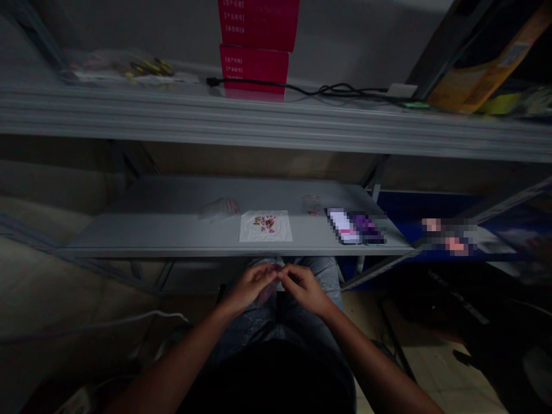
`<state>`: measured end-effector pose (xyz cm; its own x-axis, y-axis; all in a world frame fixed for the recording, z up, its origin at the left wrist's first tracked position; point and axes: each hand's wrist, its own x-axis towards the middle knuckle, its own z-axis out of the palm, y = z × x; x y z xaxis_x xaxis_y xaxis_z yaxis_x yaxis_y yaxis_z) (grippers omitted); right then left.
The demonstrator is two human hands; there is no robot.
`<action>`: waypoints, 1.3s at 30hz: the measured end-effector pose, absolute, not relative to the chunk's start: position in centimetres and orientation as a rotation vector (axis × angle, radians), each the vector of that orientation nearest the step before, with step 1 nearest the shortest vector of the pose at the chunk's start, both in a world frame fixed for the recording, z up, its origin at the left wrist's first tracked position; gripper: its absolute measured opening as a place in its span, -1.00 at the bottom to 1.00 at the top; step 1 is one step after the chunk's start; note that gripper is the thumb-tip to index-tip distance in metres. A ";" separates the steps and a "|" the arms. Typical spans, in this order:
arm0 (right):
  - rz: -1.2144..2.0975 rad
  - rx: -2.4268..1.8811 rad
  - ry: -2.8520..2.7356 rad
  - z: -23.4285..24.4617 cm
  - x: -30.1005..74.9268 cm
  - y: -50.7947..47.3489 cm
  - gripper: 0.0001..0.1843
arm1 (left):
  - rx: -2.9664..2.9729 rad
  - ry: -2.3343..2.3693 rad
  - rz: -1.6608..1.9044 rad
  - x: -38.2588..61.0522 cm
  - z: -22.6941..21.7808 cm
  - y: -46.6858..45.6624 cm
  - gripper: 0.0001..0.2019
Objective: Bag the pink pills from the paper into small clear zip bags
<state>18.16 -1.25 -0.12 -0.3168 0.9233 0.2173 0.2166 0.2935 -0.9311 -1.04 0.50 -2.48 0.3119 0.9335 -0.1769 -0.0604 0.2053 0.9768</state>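
My left hand (248, 287) and my right hand (304, 287) meet above my knees, their fingertips pinching together. A small translucent plastic bag (267, 293) with a pinkish tint hangs below them, though its shape is hard to make out in the dim light. Ahead on the lower shelf lies a white paper square (276, 236) holding small pink and gold beads (264, 223). Two small clear plastic bags (219, 209) (311, 204) lie behind it, out of reach of my still hands. My jeans (280, 328) show beneath my forearms.
A pixelated flat item (356, 226) lies right on the lower grey metal shelf (150, 241). Above runs a second shelf (215, 115) bearing red boxes (254, 52), a black cable (328, 89) and packets. A cord (129, 319) trails along the floor at left.
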 end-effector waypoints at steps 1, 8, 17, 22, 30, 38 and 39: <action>1.089 -1.041 -1.722 -0.1 18.1 -1.3 -0.67 | 1.136 1.021 0.898 -1.0 -2.3 0.6 -0.52; 1.159 -1.011 -1.515 -0.6 17.8 -0.9 -0.68 | 1.128 1.050 1.033 -1.6 -1.1 1.3 -0.60; 0.769 -1.109 -1.673 2.3 18.4 8.2 -0.53 | 1.488 1.150 1.031 -7.3 3.2 9.6 -0.55; 0.385 -1.088 -2.206 1.4 17.5 14.7 -0.11 | 2.314 1.277 0.686 -8.0 5.0 14.7 -0.68; 0.257 -1.133 -2.494 -0.2 16.4 16.2 -0.06 | 2.807 1.196 0.184 -6.5 7.0 17.3 -0.73; 0.215 -1.163 -2.509 -0.3 16.4 16.1 -0.09 | 2.897 1.116 0.078 -5.8 7.9 17.8 -0.70; 0.210 -1.157 -2.509 -0.4 16.4 16.1 -0.10 | 2.863 1.119 0.106 -5.8 7.9 17.9 -0.70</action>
<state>16.38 16.10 -0.35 -0.5951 0.7581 0.2668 0.7033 0.6519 -0.2835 -5.84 17.88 7.93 0.7330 0.6790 0.0400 0.6745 -0.7332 0.0862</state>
